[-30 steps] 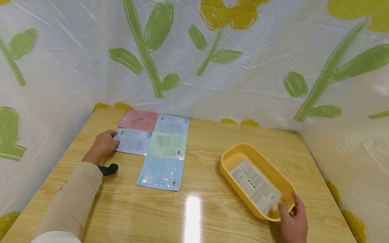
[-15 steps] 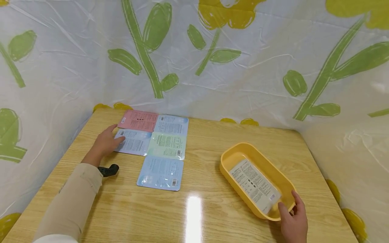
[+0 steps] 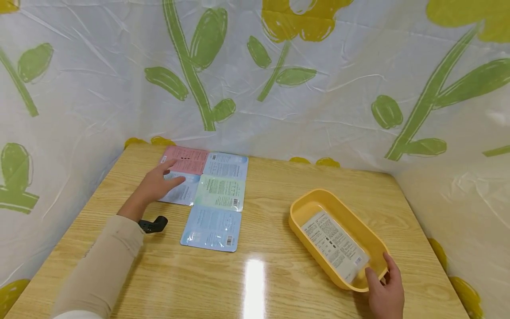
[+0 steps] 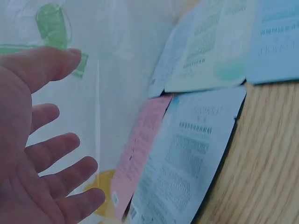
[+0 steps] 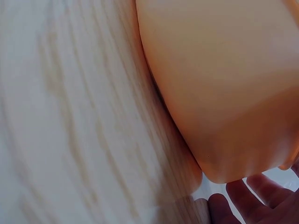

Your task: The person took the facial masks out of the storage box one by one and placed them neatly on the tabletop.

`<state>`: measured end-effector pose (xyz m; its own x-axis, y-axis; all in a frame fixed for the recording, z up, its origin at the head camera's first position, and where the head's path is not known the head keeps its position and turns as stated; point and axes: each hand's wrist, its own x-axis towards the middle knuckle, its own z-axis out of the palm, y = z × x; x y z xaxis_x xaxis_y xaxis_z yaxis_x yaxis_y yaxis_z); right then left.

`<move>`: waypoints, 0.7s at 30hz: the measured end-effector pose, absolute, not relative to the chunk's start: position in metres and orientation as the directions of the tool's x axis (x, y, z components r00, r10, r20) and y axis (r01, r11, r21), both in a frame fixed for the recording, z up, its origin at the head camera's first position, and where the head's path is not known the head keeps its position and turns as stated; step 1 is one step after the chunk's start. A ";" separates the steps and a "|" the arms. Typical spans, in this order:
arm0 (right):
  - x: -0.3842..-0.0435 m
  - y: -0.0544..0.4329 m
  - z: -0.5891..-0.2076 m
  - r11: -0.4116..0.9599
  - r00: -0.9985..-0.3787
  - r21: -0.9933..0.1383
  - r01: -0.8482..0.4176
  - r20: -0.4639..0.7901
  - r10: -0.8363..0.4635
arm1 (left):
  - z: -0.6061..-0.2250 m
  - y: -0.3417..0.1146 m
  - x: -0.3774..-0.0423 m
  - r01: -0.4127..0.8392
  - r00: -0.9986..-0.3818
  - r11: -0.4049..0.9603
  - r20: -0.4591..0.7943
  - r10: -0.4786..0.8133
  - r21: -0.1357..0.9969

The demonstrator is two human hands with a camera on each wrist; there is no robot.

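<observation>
My left hand, fingers spread and empty, is over a pale blue packet, overlapping its left part in the head view. Flat sachets that look like sheet-mask packets lie edge to edge about it: a pink packet behind, a second blue packet at the back right, a green packet beside, and a brighter blue packet in front. My right hand holds the near right end of a yellow plastic tray, thumb at the inside of its rim. Inside that tray lies a whitish printed packet.
The wooden table carries everything. A flower-printed sheet hangs close behind its back edge and along both sides. A black strap-like piece sits at my left wrist.
My left hand has drawn off the left edge of the pale blue packet and moved right, its fingers spreading. The packets, tray and right hand stay put.
</observation>
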<state>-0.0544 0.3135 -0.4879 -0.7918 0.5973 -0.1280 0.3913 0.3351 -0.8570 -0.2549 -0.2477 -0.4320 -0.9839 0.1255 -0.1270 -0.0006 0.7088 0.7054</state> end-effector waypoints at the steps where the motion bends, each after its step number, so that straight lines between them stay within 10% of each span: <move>1: -0.054 0.314 -0.488 0.335 -0.791 -0.858 0.389 -0.125 0.599 | -0.431 -0.244 -0.255 0.009 -0.984 0.706 -0.120 0.133 0.708; 21: -0.055 0.316 -0.489 0.363 -0.809 -0.855 0.371 -0.105 0.579 | -0.434 -0.157 -0.246 0.163 -0.952 0.561 -0.020 0.306 0.812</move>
<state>-0.0553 0.3164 -0.4886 -0.8086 0.5790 -0.1048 0.3707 0.3630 -0.8549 -0.2456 -0.1569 -0.4342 -0.9518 0.3061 -0.0199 0.1634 0.5608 0.8116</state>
